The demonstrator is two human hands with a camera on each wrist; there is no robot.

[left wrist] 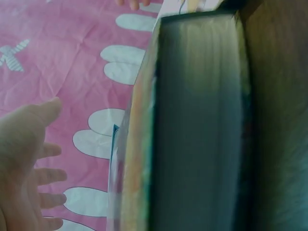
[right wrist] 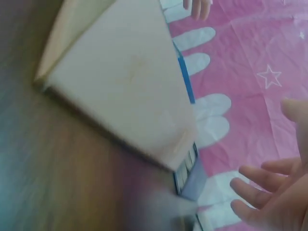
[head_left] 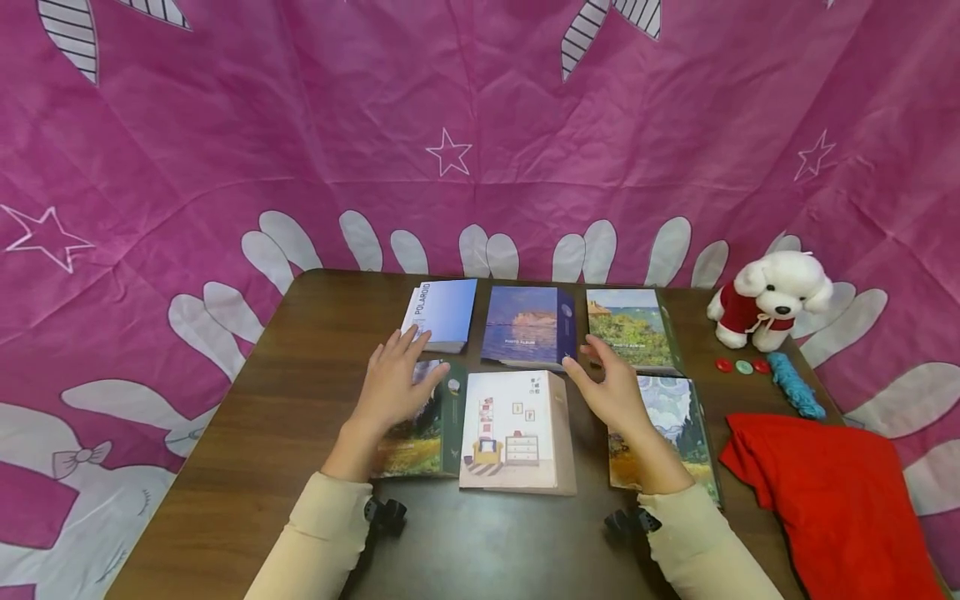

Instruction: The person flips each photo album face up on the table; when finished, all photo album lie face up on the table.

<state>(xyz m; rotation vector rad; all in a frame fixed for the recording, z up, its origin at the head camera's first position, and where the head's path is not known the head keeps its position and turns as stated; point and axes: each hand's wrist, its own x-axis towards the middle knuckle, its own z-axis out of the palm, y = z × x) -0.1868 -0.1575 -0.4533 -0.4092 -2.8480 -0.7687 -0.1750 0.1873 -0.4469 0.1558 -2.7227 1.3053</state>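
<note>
Dark wood table (head_left: 300,417), pink starred cloth (head_left: 480,125) hanging behind. Six albums lying in two rows mid-table; cream album (head_left: 513,429) sitting front centre. Left hand (head_left: 393,383) and right hand (head_left: 611,387) hovering either side, fingers relaxed, grasping nothing. Plush dog (head_left: 768,300), red cloth (head_left: 832,500) at right edge. Wrist views blurring; left arm covering green album (head_left: 431,425).
</note>
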